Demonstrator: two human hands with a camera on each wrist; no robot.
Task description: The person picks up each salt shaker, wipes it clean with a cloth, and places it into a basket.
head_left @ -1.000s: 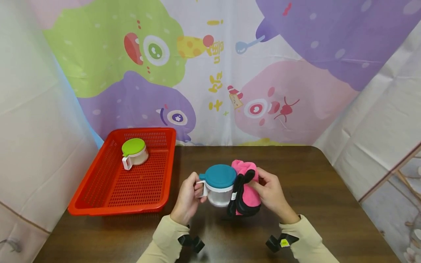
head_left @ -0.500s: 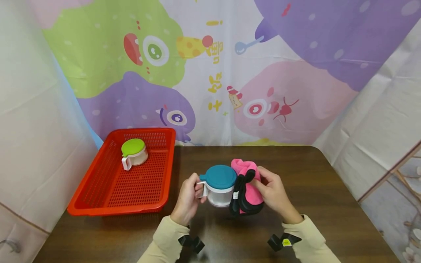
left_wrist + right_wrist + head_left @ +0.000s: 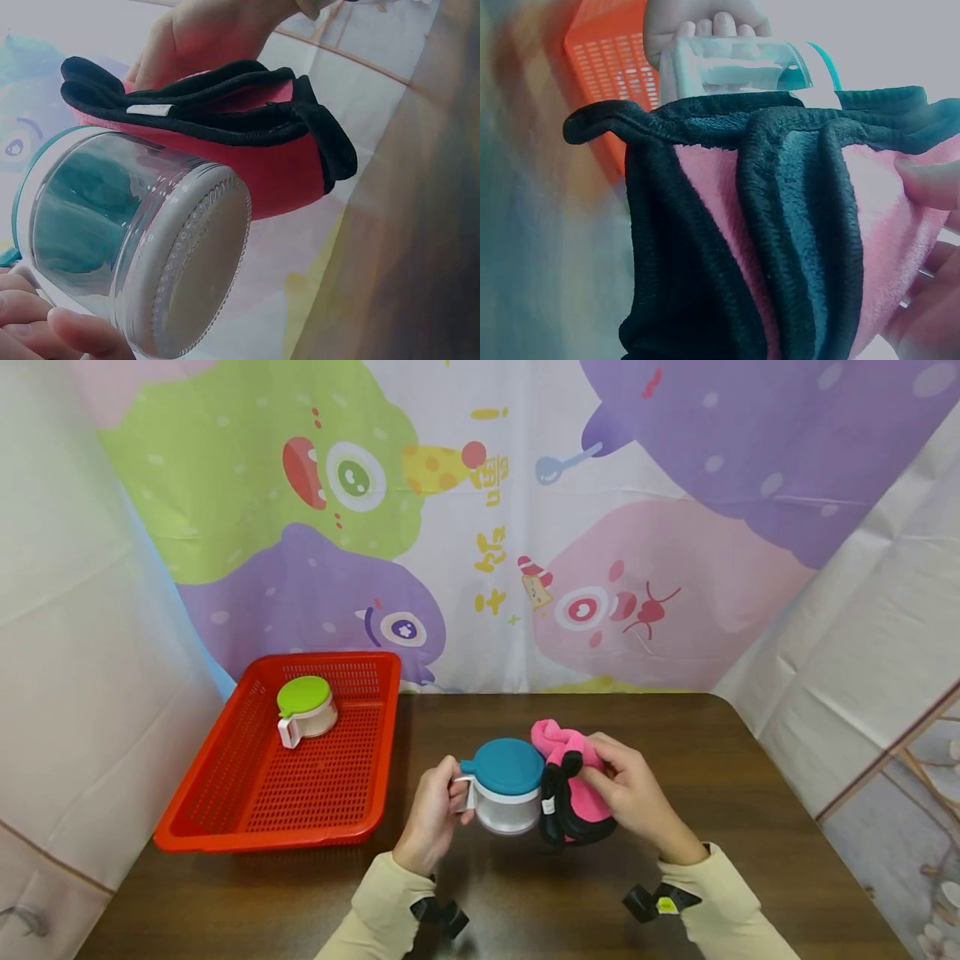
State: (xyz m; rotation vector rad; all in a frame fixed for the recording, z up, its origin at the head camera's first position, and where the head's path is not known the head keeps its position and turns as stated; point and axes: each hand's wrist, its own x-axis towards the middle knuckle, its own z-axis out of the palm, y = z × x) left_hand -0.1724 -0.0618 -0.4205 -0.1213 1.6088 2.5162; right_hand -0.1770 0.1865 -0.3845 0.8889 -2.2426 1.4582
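My left hand (image 3: 435,810) grips the white handle of a clear seasoning jar (image 3: 508,814) with a blue lid (image 3: 509,766). The jar is held up over the table, and its ribbed glass base (image 3: 202,262) faces the left wrist camera. On its right side, my right hand (image 3: 637,789) pinches a folded pink cleaning cloth (image 3: 588,797) with black edging, thumb on the near face. Folds of the cloth lie right at the jar's wall. In the right wrist view the cloth (image 3: 742,225) hides the lower part of the jar.
A red plastic basket (image 3: 277,839) stands at the left of the brown table (image 3: 720,752). Inside it, near the back, sits a similar jar (image 3: 318,720) with a green lid (image 3: 303,694). A printed cartoon curtain (image 3: 487,652) hangs behind the table.
My right hand and the cloth have moved a little to the right. The jar in my left hand has shifted slightly right too. The basket has stayed in place.
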